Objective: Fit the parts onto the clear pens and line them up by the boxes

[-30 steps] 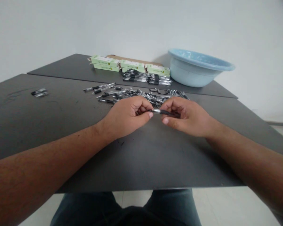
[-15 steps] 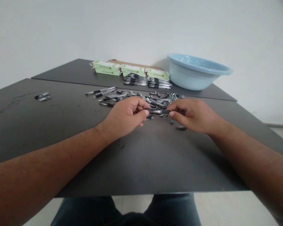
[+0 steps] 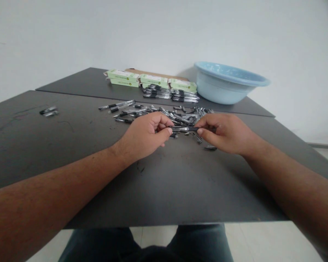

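Observation:
A black and clear pen (image 3: 184, 129) lies level between my two hands, just above the near side of a heap of pen parts. My left hand (image 3: 150, 134) pinches its left end between thumb and forefinger. At its right end, the thumb and fingers of my right hand (image 3: 222, 133) are closed on the dark part; whether that is a separate cap I cannot tell. Loose pen parts (image 3: 177, 117) with black grips, clear barrels and caps are strewn behind the hands. Several small caps (image 3: 210, 148) lie beside my right hand.
Pale green boxes (image 3: 124, 76) are stacked at the back, with bundled pens (image 3: 157, 92) in front. A light blue basin (image 3: 224, 85) stands at the back right. Two small pieces (image 3: 49, 111) lie far left on the dark table (image 3: 166, 189). A seam crosses the tabletop.
My right hand has shifted very slightly to the right along the pen. My left hand keeps its place and grip.

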`<action>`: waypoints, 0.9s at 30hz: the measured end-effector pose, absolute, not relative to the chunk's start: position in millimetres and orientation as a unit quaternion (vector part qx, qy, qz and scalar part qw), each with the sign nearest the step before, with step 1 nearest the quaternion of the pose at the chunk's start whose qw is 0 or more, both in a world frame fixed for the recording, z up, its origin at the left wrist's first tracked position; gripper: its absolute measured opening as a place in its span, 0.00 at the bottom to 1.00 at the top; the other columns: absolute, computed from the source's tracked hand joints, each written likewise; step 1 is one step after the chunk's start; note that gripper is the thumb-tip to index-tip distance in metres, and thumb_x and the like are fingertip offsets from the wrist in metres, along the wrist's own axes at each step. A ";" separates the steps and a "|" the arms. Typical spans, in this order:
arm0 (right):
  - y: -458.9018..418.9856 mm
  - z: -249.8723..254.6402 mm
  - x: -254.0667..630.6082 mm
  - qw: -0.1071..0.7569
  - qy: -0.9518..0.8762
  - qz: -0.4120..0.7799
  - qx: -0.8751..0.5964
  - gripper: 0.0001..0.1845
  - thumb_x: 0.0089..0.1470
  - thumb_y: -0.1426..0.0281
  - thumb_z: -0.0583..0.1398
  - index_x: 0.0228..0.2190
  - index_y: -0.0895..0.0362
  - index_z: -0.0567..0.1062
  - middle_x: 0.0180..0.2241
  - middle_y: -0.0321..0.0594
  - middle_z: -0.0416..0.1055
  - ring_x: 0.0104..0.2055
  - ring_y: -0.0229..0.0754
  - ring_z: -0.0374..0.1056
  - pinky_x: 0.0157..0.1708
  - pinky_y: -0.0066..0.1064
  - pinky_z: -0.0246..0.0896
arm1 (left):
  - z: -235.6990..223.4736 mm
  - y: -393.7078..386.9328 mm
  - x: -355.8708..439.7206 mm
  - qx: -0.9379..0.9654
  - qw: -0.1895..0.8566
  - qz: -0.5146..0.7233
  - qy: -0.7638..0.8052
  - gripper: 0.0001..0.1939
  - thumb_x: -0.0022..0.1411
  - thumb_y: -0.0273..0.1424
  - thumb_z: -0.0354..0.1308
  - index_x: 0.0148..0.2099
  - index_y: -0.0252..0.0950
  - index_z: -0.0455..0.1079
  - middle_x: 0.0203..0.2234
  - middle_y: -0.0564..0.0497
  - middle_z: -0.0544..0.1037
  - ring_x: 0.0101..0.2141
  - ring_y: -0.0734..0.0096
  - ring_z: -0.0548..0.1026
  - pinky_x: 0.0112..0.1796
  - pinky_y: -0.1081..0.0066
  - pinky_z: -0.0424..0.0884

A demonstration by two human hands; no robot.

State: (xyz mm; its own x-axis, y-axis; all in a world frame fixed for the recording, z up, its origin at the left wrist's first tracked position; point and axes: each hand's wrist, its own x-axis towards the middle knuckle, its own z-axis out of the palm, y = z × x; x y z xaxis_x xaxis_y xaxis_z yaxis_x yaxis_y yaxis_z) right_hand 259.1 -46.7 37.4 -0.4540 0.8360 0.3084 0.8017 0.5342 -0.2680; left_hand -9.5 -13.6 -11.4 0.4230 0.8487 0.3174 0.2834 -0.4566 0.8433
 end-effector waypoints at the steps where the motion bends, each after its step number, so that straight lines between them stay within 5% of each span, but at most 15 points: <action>1: -47.1 37.0 258.3 0.202 -0.854 0.040 -0.479 0.08 0.60 0.65 0.61 0.37 0.52 0.80 0.31 0.38 0.80 0.31 0.46 0.74 0.31 0.36 0.62 | -11.4 -13.8 -9.2 0.762 0.363 0.387 0.372 0.10 0.64 0.33 0.63 0.46 0.35 0.75 0.27 0.52 0.81 0.23 0.72 0.80 0.28 0.73 0.76; 27: -49.6 30.6 249.6 0.180 -0.874 0.030 -0.450 0.09 0.63 0.68 0.59 0.40 0.54 0.80 0.32 0.38 0.79 0.32 0.42 0.73 0.32 0.32 0.58 | -6.2 -24.1 -2.7 0.717 0.469 0.365 0.364 0.08 0.65 0.30 0.64 0.45 0.33 0.77 0.31 0.48 0.86 0.27 0.72 0.82 0.29 0.74 0.81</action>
